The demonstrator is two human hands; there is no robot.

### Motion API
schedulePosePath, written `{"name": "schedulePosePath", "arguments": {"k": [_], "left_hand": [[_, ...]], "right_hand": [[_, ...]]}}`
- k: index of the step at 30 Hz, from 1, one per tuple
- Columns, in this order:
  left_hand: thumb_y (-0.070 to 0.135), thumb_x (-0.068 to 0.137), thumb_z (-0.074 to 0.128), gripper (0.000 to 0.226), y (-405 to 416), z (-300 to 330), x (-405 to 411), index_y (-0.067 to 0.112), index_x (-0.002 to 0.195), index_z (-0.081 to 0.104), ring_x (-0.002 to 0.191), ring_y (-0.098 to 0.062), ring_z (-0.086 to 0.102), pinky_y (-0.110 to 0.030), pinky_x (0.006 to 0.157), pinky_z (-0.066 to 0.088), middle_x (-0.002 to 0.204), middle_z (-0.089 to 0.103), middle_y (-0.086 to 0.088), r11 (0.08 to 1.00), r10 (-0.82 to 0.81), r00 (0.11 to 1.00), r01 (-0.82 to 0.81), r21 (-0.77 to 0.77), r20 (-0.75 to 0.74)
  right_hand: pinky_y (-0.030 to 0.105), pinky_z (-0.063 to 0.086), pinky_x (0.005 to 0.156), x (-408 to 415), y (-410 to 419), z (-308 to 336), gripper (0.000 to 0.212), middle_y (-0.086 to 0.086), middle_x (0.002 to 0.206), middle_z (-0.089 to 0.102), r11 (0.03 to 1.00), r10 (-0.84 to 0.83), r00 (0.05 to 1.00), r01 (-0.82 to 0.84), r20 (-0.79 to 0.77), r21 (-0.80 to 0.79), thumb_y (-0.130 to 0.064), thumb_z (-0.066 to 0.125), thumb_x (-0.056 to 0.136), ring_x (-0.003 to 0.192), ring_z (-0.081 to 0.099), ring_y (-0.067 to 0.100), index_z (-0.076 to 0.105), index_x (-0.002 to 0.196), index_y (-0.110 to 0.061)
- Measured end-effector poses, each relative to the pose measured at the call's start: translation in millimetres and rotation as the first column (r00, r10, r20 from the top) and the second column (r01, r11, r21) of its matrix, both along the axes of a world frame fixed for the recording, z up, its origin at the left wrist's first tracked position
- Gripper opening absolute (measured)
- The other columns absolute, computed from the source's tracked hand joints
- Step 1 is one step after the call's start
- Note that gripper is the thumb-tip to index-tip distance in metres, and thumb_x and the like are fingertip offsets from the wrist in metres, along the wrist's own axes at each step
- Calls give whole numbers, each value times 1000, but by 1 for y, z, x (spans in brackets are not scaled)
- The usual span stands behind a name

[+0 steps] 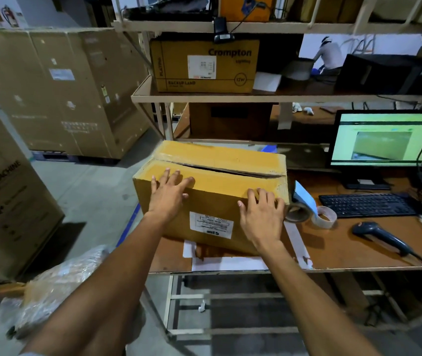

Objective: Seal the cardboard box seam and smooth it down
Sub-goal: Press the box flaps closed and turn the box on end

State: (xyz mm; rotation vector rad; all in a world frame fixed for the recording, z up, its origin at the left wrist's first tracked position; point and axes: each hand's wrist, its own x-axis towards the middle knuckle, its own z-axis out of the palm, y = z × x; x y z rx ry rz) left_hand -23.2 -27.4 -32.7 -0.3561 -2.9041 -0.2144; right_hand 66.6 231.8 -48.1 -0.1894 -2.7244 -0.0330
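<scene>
A yellow-brown cardboard box (220, 176) stands on the left end of the brown desk (333, 247). Its two top flaps meet at a seam (220, 168) that gapes open towards the right. A white label (211, 224) is stuck on its near side. My left hand (170, 192) lies flat with fingers spread on the near flap's left front edge. My right hand (261, 214) rests with fingers spread on the box's near right top edge. Two tape rolls lie just right of the box: a brown one (297, 213) and a clear one (324, 217).
A keyboard (366, 204), a barcode scanner (379, 236) and a lit monitor (384, 140) occupy the desk's right side. Shelves above hold a Crompton box (204, 65). Large cartons (58, 91) stand on the floor at left. A plastic-wrapped bundle (58, 281) lies near my left arm.
</scene>
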Motion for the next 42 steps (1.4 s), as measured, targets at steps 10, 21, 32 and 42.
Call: {"name": "schedulePosePath", "arguments": {"k": [10,21,32,42], "left_hand": [[24,106,68,73,29,-2,-5,16,163,23,135,-46,54,-57,108,52,157,33,-24,744,350,902,-431,511,252],[71,102,54,109,125,-15,49,20,173,-12,164,-43,24,-59,129,28,182,0,-16,468,179,864,-496,731,471],[58,93,79,132,139,-9,38,20,169,-22,165,-43,21,-55,126,38,182,-3,-16,469,111,830,-529,707,547],[52,78,87,146,131,-16,18,32,167,-27,139,-37,59,-53,112,56,182,7,-13,354,39,780,-596,721,625]], "right_hand": [[47,43,92,5,-19,14,46,11,119,64,1000,12,1000,-12,11,3,-55,42,108,109,57,29,66,124,-19],[53,28,124,-59,67,55,50,11,157,47,935,62,997,-42,45,-353,-38,61,105,149,40,30,51,152,-21],[57,35,121,-87,129,46,77,18,167,25,892,-2,963,124,269,-435,-57,60,102,148,38,40,38,158,-9],[54,33,124,-89,152,29,105,13,173,16,583,117,978,73,172,-809,-47,82,91,155,31,43,19,170,-18]]}}
